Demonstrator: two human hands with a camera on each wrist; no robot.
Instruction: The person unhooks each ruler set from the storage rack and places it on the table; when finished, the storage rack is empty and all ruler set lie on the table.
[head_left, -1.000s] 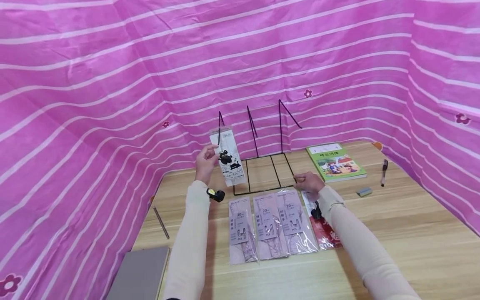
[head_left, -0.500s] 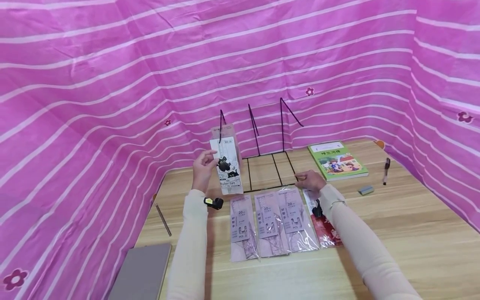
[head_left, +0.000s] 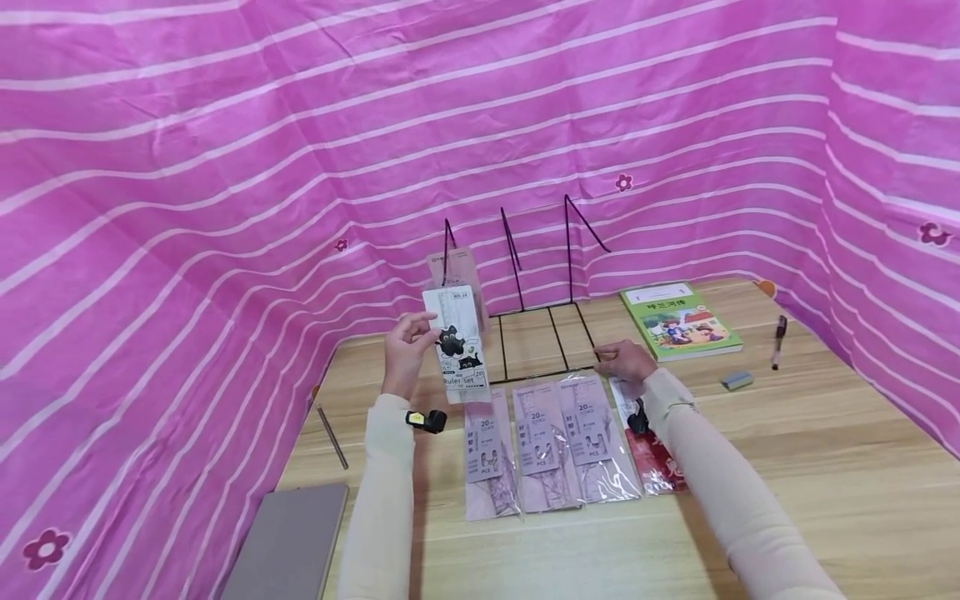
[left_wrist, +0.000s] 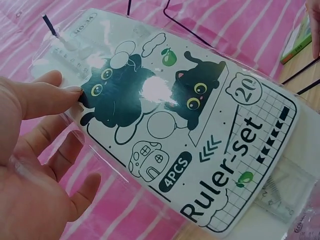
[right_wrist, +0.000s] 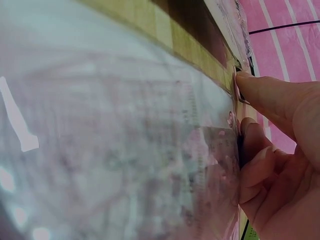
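Note:
My left hand (head_left: 408,350) pinches the left edge of a clear-bagged ruler set (head_left: 459,342), whose white card shows black cats. In the left wrist view the thumb lies on the front of the ruler set (left_wrist: 165,110), fingers behind, and a dark hook tip (left_wrist: 49,24) shows at its top end. A pink package (head_left: 455,265) hangs on the left hook of the black wire rack (head_left: 555,337), behind the ruler set. The right hand (head_left: 626,361) grips the rack's front right corner; in the right wrist view its thumb and fingers (right_wrist: 265,100) close on it.
Several pink ruler packages (head_left: 540,442) lie before the rack, beside a red-and-white package (head_left: 652,454) partly under the right sleeve. A green book (head_left: 682,321), an eraser (head_left: 737,381) and a marker (head_left: 778,342) lie right. Left are a metal rod (head_left: 332,437) and grey notebook (head_left: 288,542).
The left hand has drawn the ruler set forward and down at the left hook, so the pink package behind shows more. The right hand keeps its grip on the rack corner.

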